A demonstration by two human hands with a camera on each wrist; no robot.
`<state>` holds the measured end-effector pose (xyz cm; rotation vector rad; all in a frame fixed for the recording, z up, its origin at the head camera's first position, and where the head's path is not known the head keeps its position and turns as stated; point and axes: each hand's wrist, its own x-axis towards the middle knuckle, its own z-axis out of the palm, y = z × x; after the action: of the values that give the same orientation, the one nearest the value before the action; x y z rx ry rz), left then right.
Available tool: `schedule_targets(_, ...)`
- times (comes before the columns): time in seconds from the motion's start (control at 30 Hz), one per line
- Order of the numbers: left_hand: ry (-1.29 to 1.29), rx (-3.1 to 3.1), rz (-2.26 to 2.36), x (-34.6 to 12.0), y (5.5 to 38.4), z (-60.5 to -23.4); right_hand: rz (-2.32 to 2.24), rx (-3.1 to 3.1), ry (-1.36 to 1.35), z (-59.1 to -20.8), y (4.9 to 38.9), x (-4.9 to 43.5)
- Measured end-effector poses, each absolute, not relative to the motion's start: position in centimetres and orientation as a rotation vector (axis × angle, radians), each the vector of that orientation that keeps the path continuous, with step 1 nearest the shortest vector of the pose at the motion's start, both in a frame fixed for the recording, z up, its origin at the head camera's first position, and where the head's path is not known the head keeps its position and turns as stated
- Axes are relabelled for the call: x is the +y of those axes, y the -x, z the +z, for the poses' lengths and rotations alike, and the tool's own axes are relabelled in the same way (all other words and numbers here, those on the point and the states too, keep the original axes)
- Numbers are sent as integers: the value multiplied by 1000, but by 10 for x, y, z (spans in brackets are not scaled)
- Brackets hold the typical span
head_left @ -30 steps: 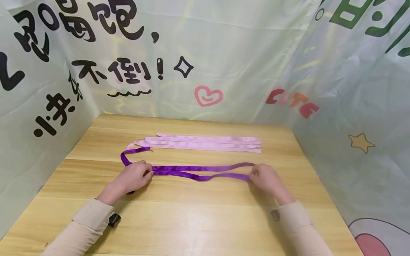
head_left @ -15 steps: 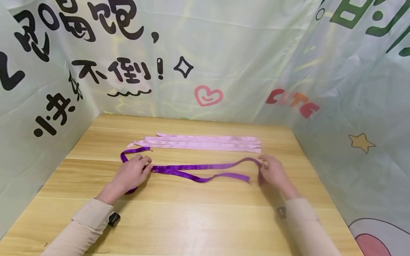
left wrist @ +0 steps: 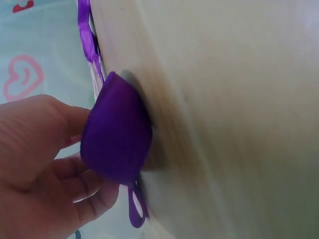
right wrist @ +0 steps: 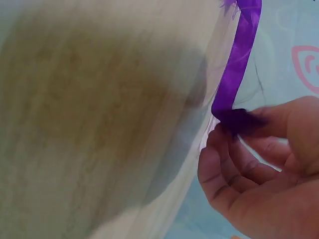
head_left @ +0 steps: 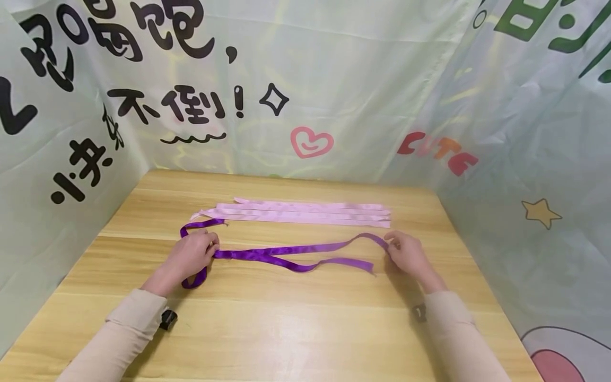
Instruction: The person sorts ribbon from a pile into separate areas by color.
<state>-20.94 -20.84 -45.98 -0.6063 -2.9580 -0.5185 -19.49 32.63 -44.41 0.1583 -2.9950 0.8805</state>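
Observation:
A purple satin ribbon [head_left: 296,249] runs across the table in two strands that come together toward the left. My left hand [head_left: 191,254] pinches it where the strands meet; in the left wrist view a curved purple fold [left wrist: 117,132] stands in front of the fingers. One end piece curls out behind this hand, and a loop [head_left: 194,280] pokes out below it. On the right, my right hand [head_left: 407,257] pinches the tip of the upper strand between thumb and fingers, as the right wrist view shows at the dark ribbon end [right wrist: 239,122]. The lower strand's end [head_left: 365,265] lies loose on the table.
Several light pink ribbons [head_left: 305,213] lie side by side behind the purple one. The wooden table [head_left: 296,329] is bounded at the back and sides by a printed pale cloth [head_left: 353,79].
The right hand has let go of the lower strand's end, moved a little right, and now pinches the upper strand's tip. The left hand loosened, shifted slightly left and pinches again.

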Motion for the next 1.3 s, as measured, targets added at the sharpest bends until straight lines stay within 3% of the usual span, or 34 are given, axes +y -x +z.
schedule_targets(0.23,682,-2997,-566,-216,213,-461,1028,-3130,-117,-443,197,328)
schedule_targets(0.43,718,-2991,-518,-221,219,-459,792,-3121,-140,-444,202,340)
schedule_targets(1.13,464,-2895,-269,-223,233,-461,768,-3107,132,-439,215,340)
schedule_targets(1.3,490,-2810,-247,-218,227,-455,797,-2975,54,-437,209,334)
